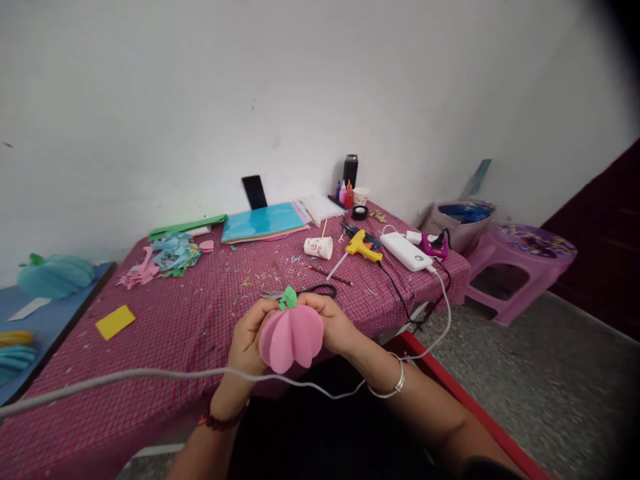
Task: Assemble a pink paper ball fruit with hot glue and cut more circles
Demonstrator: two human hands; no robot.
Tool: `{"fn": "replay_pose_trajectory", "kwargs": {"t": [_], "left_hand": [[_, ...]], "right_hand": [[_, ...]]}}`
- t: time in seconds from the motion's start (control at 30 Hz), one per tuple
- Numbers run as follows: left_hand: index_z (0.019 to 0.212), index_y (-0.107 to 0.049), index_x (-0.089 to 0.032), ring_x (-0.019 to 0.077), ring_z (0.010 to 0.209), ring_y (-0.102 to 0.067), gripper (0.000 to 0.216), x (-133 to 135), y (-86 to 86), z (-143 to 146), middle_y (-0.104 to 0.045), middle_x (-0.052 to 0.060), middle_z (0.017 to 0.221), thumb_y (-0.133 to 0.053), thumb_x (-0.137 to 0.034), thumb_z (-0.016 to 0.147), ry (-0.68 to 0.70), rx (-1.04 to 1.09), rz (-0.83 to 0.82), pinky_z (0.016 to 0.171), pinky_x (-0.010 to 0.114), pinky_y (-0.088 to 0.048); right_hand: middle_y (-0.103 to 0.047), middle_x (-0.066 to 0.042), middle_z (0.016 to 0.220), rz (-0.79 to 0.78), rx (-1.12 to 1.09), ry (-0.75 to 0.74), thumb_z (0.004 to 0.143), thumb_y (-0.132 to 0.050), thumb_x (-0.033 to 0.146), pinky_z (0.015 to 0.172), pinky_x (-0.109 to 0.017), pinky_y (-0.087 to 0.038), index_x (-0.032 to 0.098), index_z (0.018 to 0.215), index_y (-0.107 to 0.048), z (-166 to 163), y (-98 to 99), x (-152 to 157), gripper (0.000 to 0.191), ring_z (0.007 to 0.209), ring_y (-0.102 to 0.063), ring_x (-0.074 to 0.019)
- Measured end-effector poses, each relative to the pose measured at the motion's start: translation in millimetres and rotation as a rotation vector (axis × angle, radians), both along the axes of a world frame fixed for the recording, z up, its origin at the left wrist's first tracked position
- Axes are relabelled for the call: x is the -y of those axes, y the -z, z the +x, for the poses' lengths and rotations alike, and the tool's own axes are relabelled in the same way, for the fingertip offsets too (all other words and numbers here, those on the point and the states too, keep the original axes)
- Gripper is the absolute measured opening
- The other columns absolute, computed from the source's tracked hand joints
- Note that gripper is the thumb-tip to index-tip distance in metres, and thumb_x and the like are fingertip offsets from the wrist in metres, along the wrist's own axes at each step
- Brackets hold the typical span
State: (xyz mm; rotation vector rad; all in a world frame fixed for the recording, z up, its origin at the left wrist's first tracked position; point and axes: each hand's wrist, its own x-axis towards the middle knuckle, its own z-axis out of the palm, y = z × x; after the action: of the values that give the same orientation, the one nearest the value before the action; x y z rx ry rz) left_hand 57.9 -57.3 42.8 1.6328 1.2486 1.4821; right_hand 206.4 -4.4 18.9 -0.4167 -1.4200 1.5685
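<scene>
Between my two hands is a pink paper pumpkin [291, 337] with fanned, folded segments and a green paper stem and leaf [289, 299] on top. My left hand [249, 337] grips its left side, and my right hand [333, 321] is closed on its right side near the leaf. The pumpkin is held upright above the table's front edge. Just behind it lie scissors [317, 291] with black handles, partly hidden by my hands. A white cable [200, 375] runs across in front of my left wrist.
On the checked tablecloth [190, 333] lie a yellow glue gun [361, 247], a white power bank [406, 251], a tipped paper cup [319, 247], paper scraps [175, 253], blue sheets [263, 221] and a yellow paper [115, 322]. A blue paper pumpkin [56, 275] sits left; a pink stool [520, 260] stands right.
</scene>
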Motion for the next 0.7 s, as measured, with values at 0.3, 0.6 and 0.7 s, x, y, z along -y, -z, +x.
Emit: {"fn": "replay_pose_trajectory", "kwargs": {"t": [0.3, 0.6, 0.7], "left_hand": [[0.104, -0.065, -0.023, 0.0170, 0.075, -0.065, 0.021, -1, 9.4, -3, -0.069, 0.003, 0.085, -0.063, -0.024, 0.083, -0.032, -0.104, 0.160, 0.068, 0.029, -0.051], [0.083, -0.062, -0.021, 0.0137, 0.074, -0.054, 0.008, 12, -8.3, -11, -0.058, -0.001, 0.078, -0.061, -0.013, 0.084, -0.319, -0.025, 0.463, 0.068, 0.028, -0.044], [0.091, -0.062, -0.021, 0.0144, 0.073, -0.052, 0.012, 12, -5.1, -7, -0.056, -0.001, 0.079, -0.063, -0.013, 0.082, -0.207, -0.169, 0.403, 0.065, 0.029, -0.043]], "right_hand": [[-0.059, 0.002, 0.069, 0.081, -0.062, 0.146, 0.079, -0.068, 0.054, 0.057, -0.023, -0.044, 0.018, 0.075, -0.062, 2, 10.3, -7, 0.037, 0.059, -0.051, -0.0102], [-0.059, 0.001, 0.070, 0.343, -0.036, 0.372, 0.087, -0.065, 0.040, 0.065, -0.028, -0.042, 0.019, 0.077, -0.065, 22, -3.6, -16, 0.023, 0.066, -0.053, -0.0133], [-0.061, 0.000, 0.072, 0.395, -0.019, 0.406, 0.088, -0.063, 0.036, 0.066, -0.029, -0.042, 0.020, 0.079, -0.066, 24, -4.9, -15, 0.019, 0.068, -0.055, -0.0139]]}}
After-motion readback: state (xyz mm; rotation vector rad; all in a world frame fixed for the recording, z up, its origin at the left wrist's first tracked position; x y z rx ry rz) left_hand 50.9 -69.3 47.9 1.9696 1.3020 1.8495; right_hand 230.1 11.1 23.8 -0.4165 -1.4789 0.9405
